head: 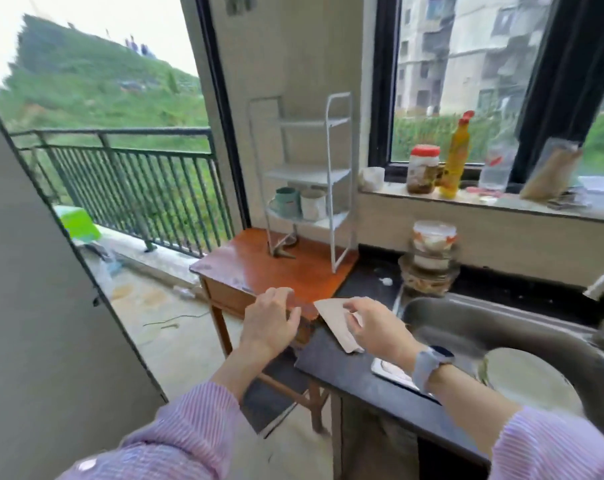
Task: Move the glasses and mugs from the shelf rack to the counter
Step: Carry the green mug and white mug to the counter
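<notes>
1. The right hand (373, 325) holds a pale mug (338, 323) that is tipped on its side. The fingers curl around it and pinch it.
2. The mug is low, just over the near edge of the dark counter (345, 372). I cannot tell if it touches the counter.
3. A blue watch (432, 365) sits on the wrist behind that hand.
4. The left hand (271, 317) is just beside the mug, on its left. Its fingers are loosely bent and it holds nothing. It is over the near corner of the brown wooden table (259, 268).
5. Far past both hands, at the back of the table, stands the white shelf rack (331, 174).
6. On the rack's lowest shelf there are two mugs side by side: a green mug (288, 200) and a white mug (313, 203). They look like they touch. The two shelves above them hold nothing I can see.
7. To the right of the right hand is the metal sink (484, 323), with a white plate (532, 379) in it.
8. Past the right hand, at the back of the counter, stands a stack of bowls (430, 268).
9. Higher up, on the window ledge, are a jar with a red lid (423, 169) and a yellow bottle (456, 157).
</notes>
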